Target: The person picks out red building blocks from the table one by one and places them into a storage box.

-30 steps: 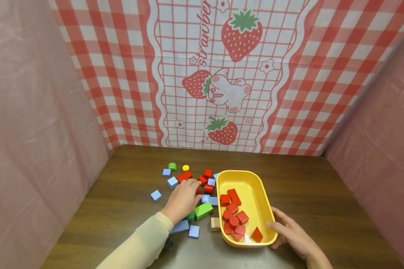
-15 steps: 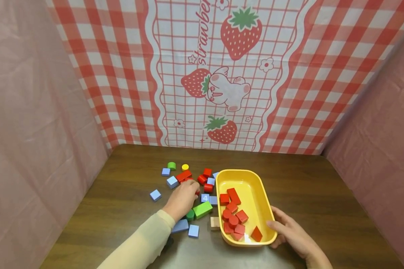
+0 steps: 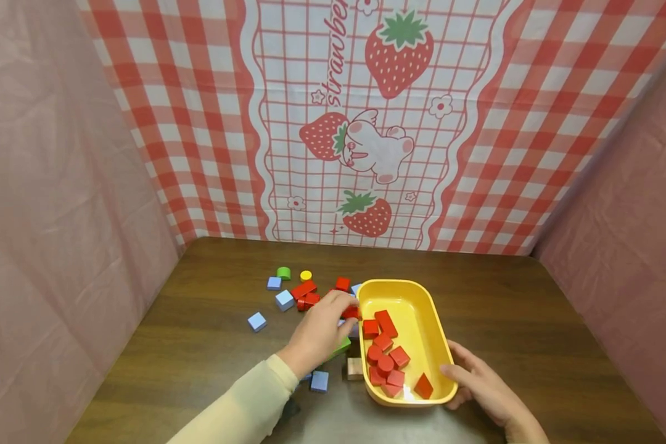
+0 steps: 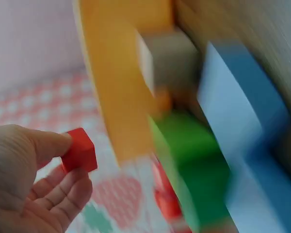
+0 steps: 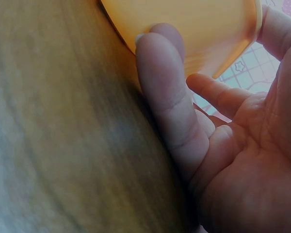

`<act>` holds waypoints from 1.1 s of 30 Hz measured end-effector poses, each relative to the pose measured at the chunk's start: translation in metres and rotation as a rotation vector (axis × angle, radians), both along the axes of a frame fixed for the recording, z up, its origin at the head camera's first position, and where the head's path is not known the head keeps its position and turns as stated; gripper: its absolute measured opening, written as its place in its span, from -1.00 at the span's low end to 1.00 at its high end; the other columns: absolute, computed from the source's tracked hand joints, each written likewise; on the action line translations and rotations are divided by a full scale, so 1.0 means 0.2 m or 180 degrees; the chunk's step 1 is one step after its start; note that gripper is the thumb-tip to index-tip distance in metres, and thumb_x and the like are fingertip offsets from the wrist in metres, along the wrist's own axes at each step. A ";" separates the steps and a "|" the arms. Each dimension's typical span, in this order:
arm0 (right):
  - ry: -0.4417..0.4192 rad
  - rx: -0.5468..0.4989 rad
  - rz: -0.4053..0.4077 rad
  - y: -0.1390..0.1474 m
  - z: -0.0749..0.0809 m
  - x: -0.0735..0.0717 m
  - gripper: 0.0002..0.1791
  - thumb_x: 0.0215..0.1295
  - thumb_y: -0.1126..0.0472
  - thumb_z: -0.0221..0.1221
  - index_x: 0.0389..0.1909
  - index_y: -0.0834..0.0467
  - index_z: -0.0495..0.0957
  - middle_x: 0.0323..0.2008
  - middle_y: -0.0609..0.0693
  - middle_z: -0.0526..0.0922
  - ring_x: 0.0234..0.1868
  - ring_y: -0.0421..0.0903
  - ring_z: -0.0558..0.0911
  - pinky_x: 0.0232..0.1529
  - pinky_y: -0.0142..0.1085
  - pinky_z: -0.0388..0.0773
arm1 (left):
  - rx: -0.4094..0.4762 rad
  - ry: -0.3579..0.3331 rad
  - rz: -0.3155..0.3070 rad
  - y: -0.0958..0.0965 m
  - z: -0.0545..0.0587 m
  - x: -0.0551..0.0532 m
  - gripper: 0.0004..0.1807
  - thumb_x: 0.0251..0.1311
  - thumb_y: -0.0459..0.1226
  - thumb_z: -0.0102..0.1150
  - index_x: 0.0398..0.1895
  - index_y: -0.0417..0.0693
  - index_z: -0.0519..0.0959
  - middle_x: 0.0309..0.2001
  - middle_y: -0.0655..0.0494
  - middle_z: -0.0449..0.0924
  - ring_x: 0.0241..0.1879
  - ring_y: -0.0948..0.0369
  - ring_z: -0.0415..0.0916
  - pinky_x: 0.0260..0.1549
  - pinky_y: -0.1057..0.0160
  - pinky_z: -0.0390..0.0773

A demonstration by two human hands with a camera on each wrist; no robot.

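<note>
My left hand (image 3: 319, 330) pinches a red block (image 4: 80, 151) between thumb and fingers, close beside the left wall of a yellow plastic tub (image 3: 413, 314). Red blocks (image 3: 385, 365) of various shapes lie inside the tub, mostly toward its near left part. At the tub's near right corner my right hand (image 3: 480, 385) grips it, with the thumb over the rim and fingers against the outer wall. Other red pieces stay on the table behind the left hand, among them a long red block (image 3: 303, 290) and a red cube (image 3: 342, 283).
Left of the tub are several blue blocks (image 3: 257, 321), a green block (image 4: 194, 170) partly behind the left hand, and a plain wooden block (image 3: 354, 369) at the tub's wall. A yellow cylinder (image 3: 306, 276) and a green arch-shaped block (image 3: 283, 273) lie farther back.
My left hand has moved right from the block pile to the tub's left side, carrying the red block. The right hand and tub have stayed in place.
</note>
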State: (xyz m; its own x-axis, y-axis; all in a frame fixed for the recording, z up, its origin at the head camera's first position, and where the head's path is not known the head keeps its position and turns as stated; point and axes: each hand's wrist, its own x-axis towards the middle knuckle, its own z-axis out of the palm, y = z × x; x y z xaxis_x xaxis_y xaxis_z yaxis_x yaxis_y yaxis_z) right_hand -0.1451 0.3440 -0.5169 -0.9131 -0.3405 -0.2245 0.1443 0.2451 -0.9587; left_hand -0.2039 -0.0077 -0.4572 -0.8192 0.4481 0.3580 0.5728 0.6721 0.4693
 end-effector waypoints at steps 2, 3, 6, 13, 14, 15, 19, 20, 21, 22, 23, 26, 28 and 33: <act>0.0002 0.0007 -0.0002 0.00 0.00 0.00 -0.19 0.66 0.17 0.02 0.68 0.39 -0.14 0.04 0.25 0.71 -0.34 0.03 0.78 -0.34 -0.01 0.79 | -0.0042 0.0149 -0.0304 0.05 0.02 0.05 -0.72 0.40 -0.22 0.41 0.12 0.04 0.65 0.11 0.13 0.70 0.09 0.20 0.67 0.15 0.22 0.71; 0.0012 0.0003 -0.0002 0.00 0.00 0.00 -0.20 0.65 0.17 0.02 0.68 0.38 -0.13 0.03 0.25 0.71 -0.34 0.03 0.78 -0.34 -0.01 0.79 | -0.0097 0.0203 -0.0447 0.08 0.02 0.07 -0.74 0.40 -0.21 0.41 0.10 0.06 0.66 0.10 0.17 0.71 0.10 0.22 0.65 0.18 0.24 0.68; 0.0066 -0.0032 -0.0005 -0.01 0.00 0.00 -0.22 0.65 0.19 0.02 0.67 0.38 -0.11 0.01 0.26 0.71 -0.33 0.03 0.79 -0.36 0.00 0.79 | -0.0359 0.0322 -0.0765 0.13 0.02 0.12 -0.79 0.39 -0.15 0.42 0.03 0.14 0.70 0.04 0.29 0.74 0.06 0.27 0.60 0.16 0.32 0.61; 0.0095 -0.0049 -0.0005 -0.01 0.01 0.00 -0.23 0.65 0.20 0.02 0.66 0.40 -0.09 -0.01 0.26 0.72 -0.33 0.02 0.79 -0.38 0.00 0.79 | -0.0749 0.0467 -0.0935 0.18 -0.03 0.16 -0.90 0.38 -0.10 0.43 -0.09 0.27 0.77 -0.03 0.36 0.76 -0.04 0.31 0.52 0.03 0.37 0.49; 0.0085 -0.0040 -0.0009 -0.01 0.01 0.00 -0.22 0.64 0.19 0.02 0.66 0.40 -0.09 0.00 0.26 0.72 -0.33 0.03 0.79 -0.37 0.00 0.79 | -0.0756 0.0483 -0.0940 0.18 -0.03 0.16 -0.91 0.38 -0.10 0.43 -0.11 0.28 0.77 -0.04 0.37 0.77 -0.05 0.31 0.52 0.01 0.38 0.48; 0.0073 -0.0027 -0.0015 -0.01 0.01 0.00 -0.22 0.64 0.19 0.02 0.66 0.40 -0.10 0.00 0.26 0.72 -0.33 0.03 0.79 -0.37 -0.01 0.79 | -0.0753 0.0479 -0.0954 0.18 -0.04 0.16 -0.92 0.37 -0.09 0.43 -0.12 0.29 0.77 -0.05 0.38 0.77 -0.06 0.32 0.51 0.00 0.39 0.47; 0.0030 0.0023 -0.0051 -0.01 0.00 0.01 -0.19 0.64 0.17 0.03 0.67 0.39 -0.11 0.01 0.27 0.72 -0.35 0.04 0.79 -0.35 -0.01 0.79 | -0.0684 0.0449 -0.1064 0.18 -0.04 0.16 -0.91 0.40 0.01 0.39 -0.16 0.31 0.76 -0.09 0.43 0.76 -0.08 0.35 0.48 -0.05 0.43 0.40; 0.0022 0.0031 -0.0061 -0.01 0.00 0.01 -0.19 0.63 0.17 0.04 0.67 0.39 -0.11 0.01 0.27 0.72 -0.36 0.04 0.79 -0.35 -0.01 0.79 | -0.0650 0.0441 -0.1091 0.17 -0.04 0.16 -0.88 0.41 0.04 0.37 -0.15 0.31 0.76 -0.09 0.44 0.77 -0.08 0.35 0.48 -0.03 0.43 0.41; 0.0015 0.0036 -0.0066 -0.01 0.00 0.01 -0.19 0.63 0.17 0.04 0.67 0.39 -0.12 0.02 0.27 0.72 -0.36 0.05 0.79 -0.35 0.00 0.79 | -0.0631 0.0420 -0.1101 0.16 -0.04 0.16 -0.84 0.41 0.07 0.35 -0.13 0.31 0.76 -0.09 0.43 0.77 -0.07 0.35 0.48 -0.01 0.42 0.42; 0.0008 0.0038 -0.0075 -0.01 0.00 0.01 -0.19 0.63 0.16 0.04 0.67 0.39 -0.11 0.02 0.27 0.72 -0.36 0.05 0.79 -0.34 0.00 0.79 | -0.0612 0.0422 -0.1093 0.15 -0.04 0.16 -0.82 0.42 0.09 0.34 -0.12 0.30 0.76 -0.07 0.42 0.77 -0.05 0.34 0.50 0.01 0.41 0.44; 0.0002 0.0040 -0.0081 -0.01 0.00 0.01 -0.19 0.63 0.16 0.04 0.67 0.39 -0.12 0.03 0.27 0.71 -0.35 0.05 0.79 -0.34 0.00 0.80 | -0.0593 0.0432 -0.1060 0.13 -0.04 0.15 -0.79 0.42 0.09 0.33 -0.09 0.28 0.76 -0.05 0.40 0.77 -0.04 0.33 0.52 0.02 0.39 0.47; -0.0008 0.0037 -0.0093 -0.01 0.00 0.01 -0.18 0.63 0.16 0.04 0.67 0.39 -0.12 0.05 0.27 0.70 -0.34 0.05 0.79 -0.34 0.01 0.80 | -0.0608 0.0466 -0.0753 0.06 -0.05 0.10 -0.72 0.43 0.11 0.32 0.00 0.22 0.75 0.04 0.32 0.76 0.03 0.26 0.58 0.08 0.26 0.55; -0.0007 0.0036 -0.0092 -0.01 0.00 0.01 -0.19 0.63 0.16 0.04 0.67 0.39 -0.11 0.06 0.27 0.70 -0.34 0.05 0.79 -0.34 0.01 0.80 | -0.0583 0.0448 -0.0386 -0.01 -0.06 0.03 -0.68 0.42 0.09 0.33 0.04 0.17 0.74 0.09 0.24 0.75 0.08 0.20 0.62 0.11 0.15 0.55; 0.0018 0.0018 -0.0042 -0.01 0.00 0.01 -0.19 0.64 0.17 0.03 0.67 0.39 -0.12 0.05 0.26 0.70 -0.33 0.05 0.79 -0.34 0.01 0.80 | -0.0518 0.0279 0.0812 -0.24 -0.13 -0.17 -0.59 0.34 0.00 0.45 0.15 0.03 0.72 0.13 0.01 0.75 0.15 0.05 0.68 0.12 -0.06 0.50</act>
State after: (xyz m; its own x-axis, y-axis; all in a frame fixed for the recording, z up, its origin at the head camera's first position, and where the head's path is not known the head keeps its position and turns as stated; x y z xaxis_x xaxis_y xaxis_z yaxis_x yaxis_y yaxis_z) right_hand -0.1440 0.3420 -0.5161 -0.9188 -0.3271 -0.2211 0.1422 0.2485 -0.9582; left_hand -0.2375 -0.0549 -0.4824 -0.8817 0.2892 0.3728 0.4094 0.8616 0.3000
